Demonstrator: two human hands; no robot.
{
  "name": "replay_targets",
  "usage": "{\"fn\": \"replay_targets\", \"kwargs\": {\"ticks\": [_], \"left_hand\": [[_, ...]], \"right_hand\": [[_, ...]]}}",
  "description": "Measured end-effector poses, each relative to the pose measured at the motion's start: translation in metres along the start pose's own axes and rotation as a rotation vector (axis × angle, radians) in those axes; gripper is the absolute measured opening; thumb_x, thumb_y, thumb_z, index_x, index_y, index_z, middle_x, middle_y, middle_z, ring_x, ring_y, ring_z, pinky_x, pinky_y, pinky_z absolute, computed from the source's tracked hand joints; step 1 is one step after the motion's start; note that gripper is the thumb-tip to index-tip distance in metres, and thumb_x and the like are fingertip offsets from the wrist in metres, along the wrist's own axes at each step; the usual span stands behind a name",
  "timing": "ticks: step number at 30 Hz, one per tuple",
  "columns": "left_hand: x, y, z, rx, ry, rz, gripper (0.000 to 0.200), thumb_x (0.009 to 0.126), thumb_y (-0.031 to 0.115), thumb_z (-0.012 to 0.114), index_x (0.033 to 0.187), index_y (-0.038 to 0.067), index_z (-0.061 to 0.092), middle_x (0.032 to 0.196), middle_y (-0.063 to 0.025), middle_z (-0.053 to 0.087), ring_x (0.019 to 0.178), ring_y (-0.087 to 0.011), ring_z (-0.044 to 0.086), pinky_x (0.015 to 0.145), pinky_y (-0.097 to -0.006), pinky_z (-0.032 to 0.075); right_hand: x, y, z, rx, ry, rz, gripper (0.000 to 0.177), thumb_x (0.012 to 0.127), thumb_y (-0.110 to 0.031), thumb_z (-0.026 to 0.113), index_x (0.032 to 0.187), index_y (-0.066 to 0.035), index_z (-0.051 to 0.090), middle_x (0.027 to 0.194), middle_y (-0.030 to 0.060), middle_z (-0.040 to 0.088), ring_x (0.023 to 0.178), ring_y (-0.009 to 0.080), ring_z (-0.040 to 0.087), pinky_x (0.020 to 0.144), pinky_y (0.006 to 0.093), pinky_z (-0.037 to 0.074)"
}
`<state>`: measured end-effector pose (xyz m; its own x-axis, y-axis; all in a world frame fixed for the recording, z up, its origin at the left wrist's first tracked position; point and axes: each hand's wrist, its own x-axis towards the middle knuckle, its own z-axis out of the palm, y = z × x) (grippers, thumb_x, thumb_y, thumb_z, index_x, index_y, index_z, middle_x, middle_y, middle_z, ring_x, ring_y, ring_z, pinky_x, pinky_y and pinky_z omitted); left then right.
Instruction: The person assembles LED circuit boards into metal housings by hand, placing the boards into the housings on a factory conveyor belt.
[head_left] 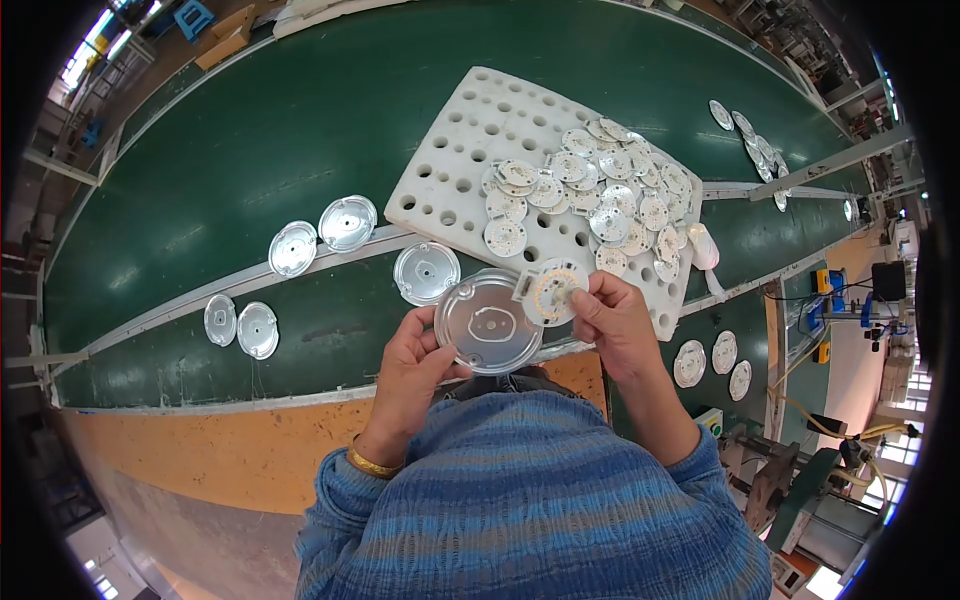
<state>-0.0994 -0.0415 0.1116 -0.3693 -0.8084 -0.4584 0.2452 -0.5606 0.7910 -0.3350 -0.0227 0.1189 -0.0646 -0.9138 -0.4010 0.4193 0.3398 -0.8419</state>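
left hand (410, 370) grips a round metal plate (488, 322) by its lower left rim, thumb over the face and fingers behind. the plate stands tilted toward the camera, just above the blue striped sweater (530, 500). right hand (620, 325) is closed narrowly on a small round led board (552, 290), pinching its right edge between thumb and fingertips. the board overlaps the upper right rim of the plate and looks to be touching it, though i cannot tell whether it sits flat. both things are in the air in front of the chest, over the near edge of the green belt (280, 140).

behind them lies a white perforated tray (450, 170) with a loose heap of boards (600, 190) on its right half. one more plate (426, 272) lies on the belt just beyond the left thumb, and a pair of plates (347, 222) lies further left. a gold bangle (372, 463) circles the left wrist.

risks, as i judge them:
- the board is held by one edge only, so a small slip of the pinch could drop it onto the belt or the orange bench (250, 450) below.
- the plate is gripped at one side of its rim, so a hard push from the board could lever it out of the left fingers.
- the board sits well off the plate's centre, so it could seat crooked if pressed where it is.
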Motion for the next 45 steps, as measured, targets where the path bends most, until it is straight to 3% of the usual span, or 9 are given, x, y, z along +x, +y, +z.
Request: {"fn": "replay_targets", "kwargs": {"ticks": [6,7,10,16,22,34,45], "left_hand": [[0.004,-0.001,0.008,-0.086,0.019,-0.074,0.022,0.092,0.01,0.041,0.113,0.004,0.042,0.101,-0.0074,0.057,0.086,-0.0119,0.06,0.069,-0.0243,0.054],[0.004,-0.002,0.009,-0.099,0.02,-0.08,0.022,0.093,0.012,0.04,0.113,0.003,0.042,0.101,-0.0076,0.057,0.086,-0.012,0.06,0.069,-0.024,0.054],[0.003,-0.002,0.014,-0.152,0.008,-0.1,0.022,0.094,0.016,0.04,0.112,0.004,0.042,0.103,-0.0075,0.055,0.086,-0.0119,0.06,0.068,-0.0242,0.054],[0.003,-0.003,0.013,-0.094,-0.042,-0.077,0.026,0.095,0.025,0.041,0.113,0.006,0.041,0.106,-0.0064,0.055,0.088,-0.0115,0.06,0.068,-0.0242,0.054],[0.003,-0.005,0.015,-0.02,-0.045,-0.023,0.025,0.091,0.017,0.05,0.109,0.002,0.044,0.101,-0.0054,0.057,0.084,-0.0092,0.058,0.064,-0.0219,0.053],[0.003,-0.002,0.014,0.049,-0.044,0.018,0.023,0.092,0.016,0.049,0.109,0.001,0.045,0.096,-0.0053,0.057,0.078,-0.0073,0.057,0.059,-0.02,0.052],[0.003,0.0,0.016,0.087,-0.032,0.008,0.022,0.093,0.015,0.047,0.109,0.0,0.045,0.094,-0.0053,0.057,0.076,-0.0065,0.057,0.058,-0.0195,0.052]], "right_hand": [[-0.011,-0.004,0.019,-0.479,-0.062,-0.011,0.016,0.085,-0.016,0.059,0.08,-0.001,0.06,0.064,-0.0028,0.055,0.056,0.0015,0.046,0.049,0.0173,0.037],[-0.011,-0.002,0.022,-0.498,-0.069,-0.104,0.016,0.084,-0.015,0.061,0.081,0.001,0.06,0.067,-0.0021,0.058,0.058,0.0019,0.048,0.052,0.0177,0.039],[-0.01,0.001,0.025,-0.453,-0.069,-0.09,0.014,0.083,-0.013,0.062,0.081,0.001,0.061,0.069,-0.0008,0.059,0.061,0.0026,0.051,0.055,0.018,0.041],[-0.009,0.002,0.027,-0.401,-0.056,-0.05,0.012,0.081,-0.011,0.064,0.08,0.001,0.062,0.067,-0.0001,0.06,0.057,0.002,0.05,0.049,0.0176,0.04],[-0.007,0.006,0.025,-0.51,-0.042,-0.075,0.013,0.08,-0.012,0.065,0.08,0.001,0.062,0.063,-0.0006,0.058,0.054,0.0015,0.048,0.045,0.018,0.038],[-0.009,0.003,0.035,-0.695,0.093,-0.212,0.015,0.076,-0.01,0.068,0.072,-0.001,0.058,0.053,-0.0033,0.049,0.048,0.0018,0.038,0.043,0.0206,0.031],[-0.01,0.002,0.032,-0.653,0.148,-0.27,0.019,0.074,-0.009,0.069,0.081,-0.002,0.054,0.053,-0.0041,0.046,0.048,0.002,0.037,0.043,0.0206,0.031]]}}
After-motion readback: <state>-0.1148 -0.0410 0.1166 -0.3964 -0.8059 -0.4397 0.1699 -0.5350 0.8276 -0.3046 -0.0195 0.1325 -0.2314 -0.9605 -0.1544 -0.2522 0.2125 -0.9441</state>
